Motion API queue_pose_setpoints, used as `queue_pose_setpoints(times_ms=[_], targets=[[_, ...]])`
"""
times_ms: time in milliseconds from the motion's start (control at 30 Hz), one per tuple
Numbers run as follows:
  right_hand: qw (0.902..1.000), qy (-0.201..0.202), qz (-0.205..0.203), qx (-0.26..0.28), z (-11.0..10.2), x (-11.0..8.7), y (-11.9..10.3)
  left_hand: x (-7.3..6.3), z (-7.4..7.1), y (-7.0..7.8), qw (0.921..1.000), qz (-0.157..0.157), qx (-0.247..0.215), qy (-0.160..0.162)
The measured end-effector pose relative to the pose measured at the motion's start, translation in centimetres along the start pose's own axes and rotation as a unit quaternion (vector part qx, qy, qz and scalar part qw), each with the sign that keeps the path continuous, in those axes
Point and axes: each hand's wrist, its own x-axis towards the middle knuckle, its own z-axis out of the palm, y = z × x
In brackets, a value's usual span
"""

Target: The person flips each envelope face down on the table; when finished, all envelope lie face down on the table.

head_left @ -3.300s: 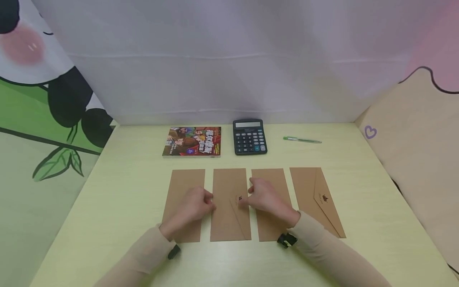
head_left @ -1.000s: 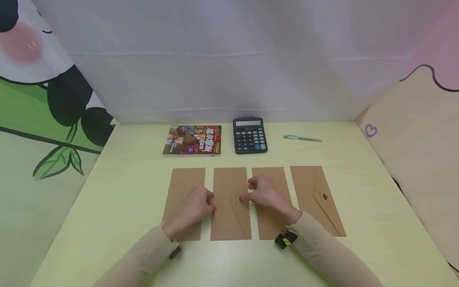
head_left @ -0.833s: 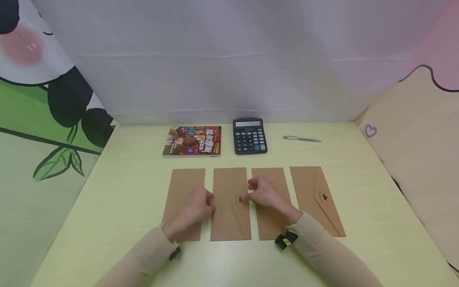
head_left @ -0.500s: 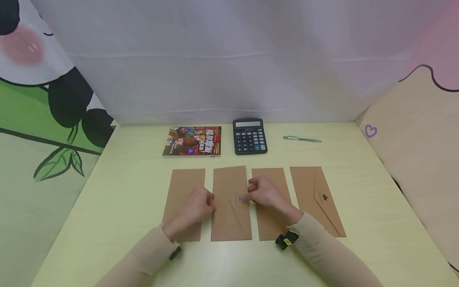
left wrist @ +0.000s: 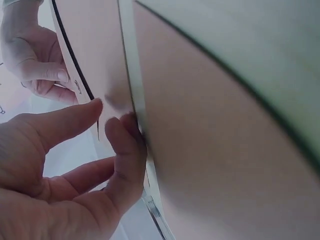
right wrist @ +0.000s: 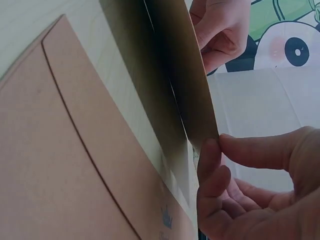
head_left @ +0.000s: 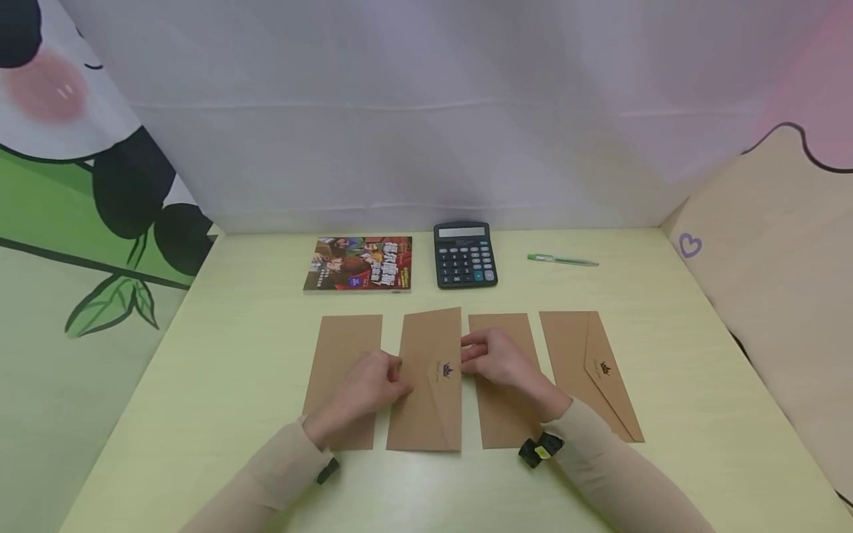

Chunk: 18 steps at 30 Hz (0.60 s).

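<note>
Several brown kraft envelopes lie side by side in the head view. The second envelope from the left is tilted, its right edge raised off the table, a crown print on its flap. My right hand pinches that edge between thumb and index finger; the right wrist view shows the raised envelope at the fingertips. My left hand is at its left edge, fingers loosely curled and thumb apart from them in the left wrist view. Under my left hand lies the leftmost envelope; under my right, the third envelope.
Farther back lie a colourful book, a black calculator and a green pen. The rightmost envelope lies flat, flap side up. White cloth hangs behind the pale table.
The second envelope has gone from flat to tilted, with its right edge lifted. My right thumb has slipped from its top face to behind that edge. The left hand has barely moved.
</note>
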Motion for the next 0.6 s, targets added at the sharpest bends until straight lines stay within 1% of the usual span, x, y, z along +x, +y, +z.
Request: queue_pose_setpoints(times_ms=[133, 267, 333, 433, 533, 600], targets=[[0.9995, -0.015, -0.016, 0.024, -0.3, -0.13, -0.07, 0.36, 0.15, -0.06, 0.9997, 0.016, -0.015, 0.0], [0.9966, -0.037, -0.047, 0.057, -0.51, -0.08, -0.02, 0.52, 0.11, 0.14, 0.9993, 0.025, -0.027, 0.005], [0.9947, -0.044, -0.067, 0.065, -0.57, 0.04, 0.13, 0.56, 0.08, 0.26, 0.9991, 0.022, -0.035, 0.003], [0.9924, -0.047, -0.091, 0.069, -0.6, 0.28, 0.38, 0.61, 0.08, 0.35, 0.9988, 0.008, -0.048, -0.001], [0.9912, -0.046, -0.104, 0.068, -0.6, 0.4, 0.48, 0.69, 0.09, 0.39, 0.9984, -0.005, -0.057, -0.002], [0.9904, -0.043, -0.111, 0.069, -0.56, 0.4, 0.45, 0.75, 0.08, 0.45, 0.9983, -0.007, -0.058, 0.0]])
